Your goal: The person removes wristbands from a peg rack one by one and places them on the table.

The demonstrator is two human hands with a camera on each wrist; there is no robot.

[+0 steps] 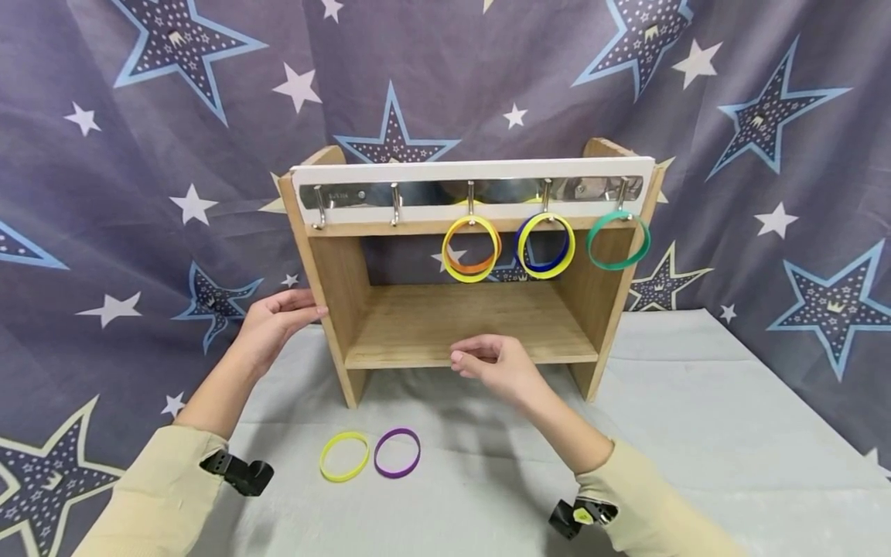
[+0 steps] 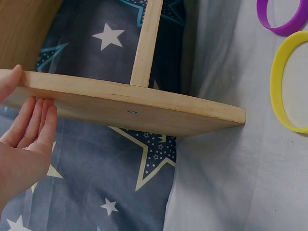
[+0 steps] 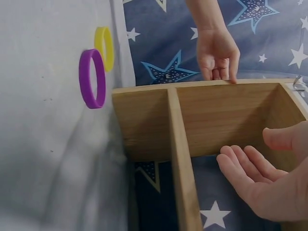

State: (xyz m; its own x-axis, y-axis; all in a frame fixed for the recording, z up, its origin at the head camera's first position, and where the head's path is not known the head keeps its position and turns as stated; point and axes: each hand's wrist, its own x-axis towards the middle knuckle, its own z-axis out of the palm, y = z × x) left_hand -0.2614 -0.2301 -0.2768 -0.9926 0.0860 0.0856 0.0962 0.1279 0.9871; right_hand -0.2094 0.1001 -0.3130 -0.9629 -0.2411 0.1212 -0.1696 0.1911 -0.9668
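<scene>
Wooden rack (image 1: pixel 418 325) stands on the grey cloth-covered table (image 1: pixel 696 433), in front of a star-patterned curtain (image 1: pixel 139 155), and both hands are at it. Farthest left, the left hand (image 1: pixel 274 321) lies against the outside of the rack's left side panel, fingers straight and together, thumb over the panel's front edge; the left wrist view shows the fingers flat on the wood, gripping nothing. Below and just right of that arm, a yellow band (image 1: pixel 344 456) and a purple band (image 1: pixel 397 452) lie flat on the table, side by side and about touching, in front of the rack. Further right, the right hand (image 1: pixel 497 367) is at the front edge of the lower shelf, fingers loosely bent and holding nothing; the right wrist view shows the palm open. Above, a metal hook rail (image 1: pixel 473 192) runs across the top. Its two left hooks are bare; next hang a yellow-and-orange ring pair (image 1: pixel 471 249), then a blue-and-yellow ring pair (image 1: pixel 545 246), and a green ring (image 1: pixel 618 241) at the far right
</scene>
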